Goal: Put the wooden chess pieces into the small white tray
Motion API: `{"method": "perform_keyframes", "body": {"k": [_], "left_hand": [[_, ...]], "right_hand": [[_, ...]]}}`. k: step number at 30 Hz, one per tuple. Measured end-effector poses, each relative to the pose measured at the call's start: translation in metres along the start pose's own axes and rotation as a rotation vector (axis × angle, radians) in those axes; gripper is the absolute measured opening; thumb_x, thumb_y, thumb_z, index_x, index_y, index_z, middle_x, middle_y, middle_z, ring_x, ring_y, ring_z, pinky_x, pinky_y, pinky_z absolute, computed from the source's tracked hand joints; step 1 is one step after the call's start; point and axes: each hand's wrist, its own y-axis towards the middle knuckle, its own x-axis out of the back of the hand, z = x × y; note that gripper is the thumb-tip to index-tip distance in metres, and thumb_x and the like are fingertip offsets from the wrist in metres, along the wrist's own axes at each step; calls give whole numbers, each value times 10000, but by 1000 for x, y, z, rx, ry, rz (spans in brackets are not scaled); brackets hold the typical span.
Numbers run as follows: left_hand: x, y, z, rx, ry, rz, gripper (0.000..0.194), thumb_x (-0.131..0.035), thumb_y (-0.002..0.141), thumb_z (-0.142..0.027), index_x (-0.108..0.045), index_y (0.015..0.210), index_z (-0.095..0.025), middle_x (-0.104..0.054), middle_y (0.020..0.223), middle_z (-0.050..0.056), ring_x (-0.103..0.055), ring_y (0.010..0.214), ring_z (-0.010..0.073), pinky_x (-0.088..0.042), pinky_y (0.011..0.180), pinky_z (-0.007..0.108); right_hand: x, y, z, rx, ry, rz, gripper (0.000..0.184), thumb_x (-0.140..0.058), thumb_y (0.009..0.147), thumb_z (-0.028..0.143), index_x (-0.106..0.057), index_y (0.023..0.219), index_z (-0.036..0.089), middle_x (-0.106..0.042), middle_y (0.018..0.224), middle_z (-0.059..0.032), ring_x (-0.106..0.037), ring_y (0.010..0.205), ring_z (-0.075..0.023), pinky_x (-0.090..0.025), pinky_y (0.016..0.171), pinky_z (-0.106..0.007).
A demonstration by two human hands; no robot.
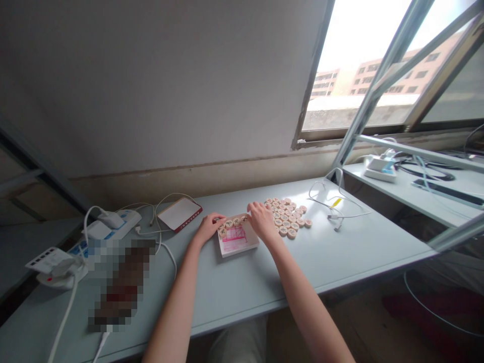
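Bends fingers of left hand (206,228) over box (240,250) at far left corner; can't tell if gripping. Curls fingers of right hand (260,219) at far right corner, palm down, next to discs (229,223) along box's far side; can't tell if pinching one. Stretches both forearms (174,302) forward, angled inward. Has box on table (340,247) between lid (180,214) and loose discs (286,218).

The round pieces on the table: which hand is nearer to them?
Right: the right hand is beside these round pieces; the left hand is farther away, across the white box, at its left side.
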Motion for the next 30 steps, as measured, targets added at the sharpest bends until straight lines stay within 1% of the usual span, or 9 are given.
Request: {"method": "perform_keyframes", "body": {"k": [2, 5, 10, 15, 18, 20, 24, 27, 30], "left_hand": [[0, 0, 1, -3, 9, 1, 299, -500, 734, -380, -656, 824, -142, -649, 854, 66, -567, 731, 156, -434, 665, 249], [0, 0, 2, -11, 9, -1, 300, -495, 736, -384, -658, 822, -148, -650, 860, 64, -570, 744, 157, -435, 668, 246], [0, -1, 2, -4, -12, -1, 286, -502, 728, -374, -656, 815, -150, -650, 854, 65, -572, 715, 156, -441, 643, 249], [1, 0, 5, 39, -52, -21, 263, -539, 687, -352, -651, 780, -133, -653, 800, 69, -579, 691, 163, -451, 641, 260], [0, 1, 8, 49, -61, -34, 251, -549, 669, -330, -650, 781, -129, -657, 791, 71, -583, 696, 167, -454, 643, 262], [-1, 2, 10, 49, -59, -38, 252, -545, 668, -322, -649, 786, -126, -657, 796, 74, -584, 692, 167, -454, 641, 264], [-1, 2, 10, 45, -65, -42, 247, -542, 667, -318, -646, 789, -130, -658, 799, 71, -589, 695, 168, -461, 654, 267], [-1, 2, 9, 41, -77, -33, 238, -544, 665, -311, -646, 778, -129, -658, 778, 65, -588, 689, 165, -462, 654, 263], [-1, 2, 9, 45, -89, -30, 230, -543, 663, -301, -647, 769, -125, -658, 765, 63, -585, 678, 160, -462, 643, 258]], "right_hand": [[1, -1, -16, -146, -97, -9, 113, -471, 821, 268, -526, 841, 171, -556, 877, -88, -483, 847, -212, -277, 743, -319], [3, -4, -35, -267, -112, 15, 206, -531, 780, 368, -553, 852, 176, -562, 907, -83, -486, 876, -213, -301, 727, -300], [6, -9, -51, -367, -79, 227, 205, -655, 660, 370, -621, 779, 207, -609, 860, -56, -510, 887, -221, -317, 667, -279], [9, -7, -53, -392, -96, 210, 105, -643, 680, 266, -648, 745, 184, -613, 845, -81, -517, 857, -231, -313, 638, -281], [10, -5, -44, -266, 29, 112, 107, -618, 720, 272, -643, 773, 183, -602, 822, -70, -509, 841, -213, -317, 671, -278], [10, -3, -31, -73, 182, 56, 130, -605, 743, 293, -635, 834, 206, -589, 832, -47, -500, 838, -189, -317, 694, -267], [5, -1, 5, 293, 381, 131, 136, -637, 729, 262, -616, 862, 243, -570, 800, 2, -489, 783, -137, -304, 668, -235], [-1, -3, 24, 380, 372, 193, 133, -643, 717, 180, -600, 835, 224, -576, 771, 18, -493, 740, -115, -279, 671, -235], [-3, -6, 30, 399, 330, 206, 115, -606, 739, 136, -584, 831, 203, -593, 782, 5, -501, 744, -118, -255, 677, -242]]}}
